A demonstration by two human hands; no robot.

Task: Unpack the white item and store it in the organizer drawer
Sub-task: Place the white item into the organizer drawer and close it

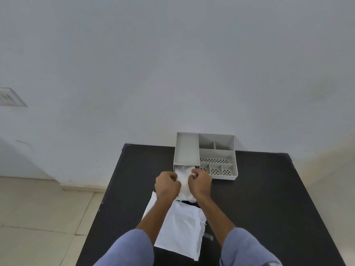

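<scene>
A grey organizer (217, 150) with several compartments stands at the far edge of the black table (269, 198). Its drawer (177, 167) is pulled out toward me below the left tray. A crumpled white item (184, 181) lies in the drawer opening, between my two fists. My left hand (167, 184) grips its left side and my right hand (199, 182) grips its right side. A flat white bag (180, 227) lies on the table under my forearms, its near end reaching the table's front.
A pale wall rises right behind the organizer. Tiled floor lies to the left of the table, with a vent (10, 96) low on the wall. A small strip of clear tape (208, 236) sits on the table by my right forearm.
</scene>
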